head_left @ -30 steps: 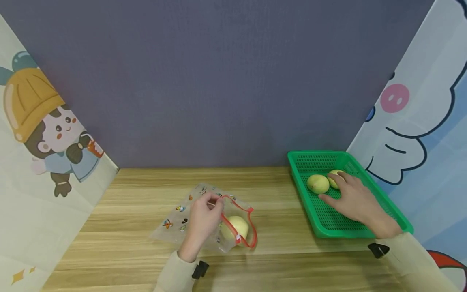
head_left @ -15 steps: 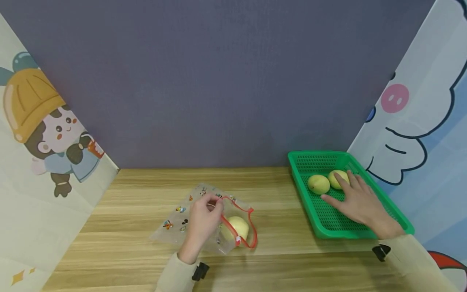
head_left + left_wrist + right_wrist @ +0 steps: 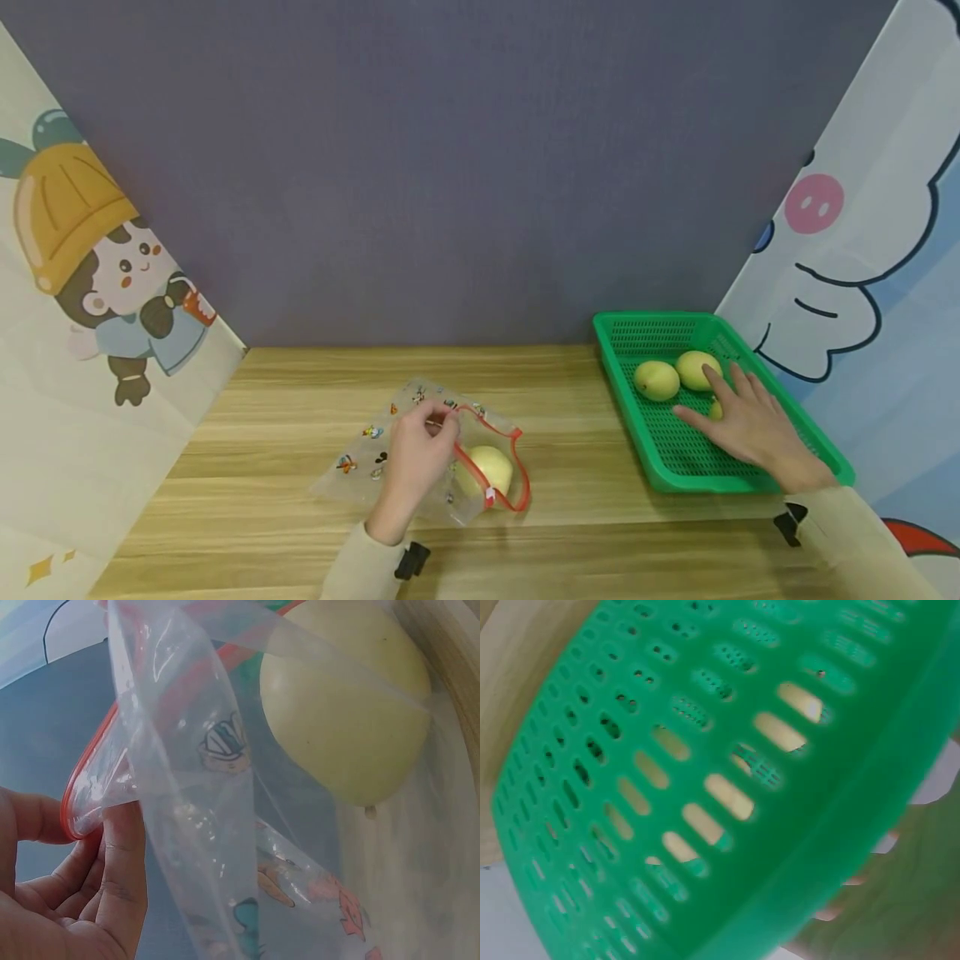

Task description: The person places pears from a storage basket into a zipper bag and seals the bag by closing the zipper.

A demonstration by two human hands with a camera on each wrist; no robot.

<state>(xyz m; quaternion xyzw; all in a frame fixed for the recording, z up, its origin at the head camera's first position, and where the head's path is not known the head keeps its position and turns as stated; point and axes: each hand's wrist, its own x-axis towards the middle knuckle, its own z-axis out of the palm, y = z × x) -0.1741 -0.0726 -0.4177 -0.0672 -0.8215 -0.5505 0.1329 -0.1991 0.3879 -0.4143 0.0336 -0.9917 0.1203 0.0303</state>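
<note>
My left hand (image 3: 422,450) pinches the red-edged mouth of a clear plastic bag (image 3: 367,467) printed with small cartoon figures. A pale yellow pear (image 3: 487,471) lies inside the bag; its short stem shows in the left wrist view, where thumb and fingers (image 3: 124,877) grip the red rim. Over the green basket (image 3: 648,467), my right hand (image 3: 750,425) spreads its fingers. Beneath its palm a third pear (image 3: 716,409) is mostly hidden, and two others, a left pear (image 3: 656,381) and a right pear (image 3: 698,370), sit beyond the thumb and index finger.
The basket's slotted wall (image 3: 705,765) fills most of the right wrist view, with yellow fruit visible through the slots. A dark panel (image 3: 420,183) stands behind the wooden table (image 3: 277,400), and cartoon-printed sheets (image 3: 832,317) flank it.
Across the basket, my right hand has shifted right, away from the two far pears, and part of another pear now shows beneath it. The left hand and bag stay put.
</note>
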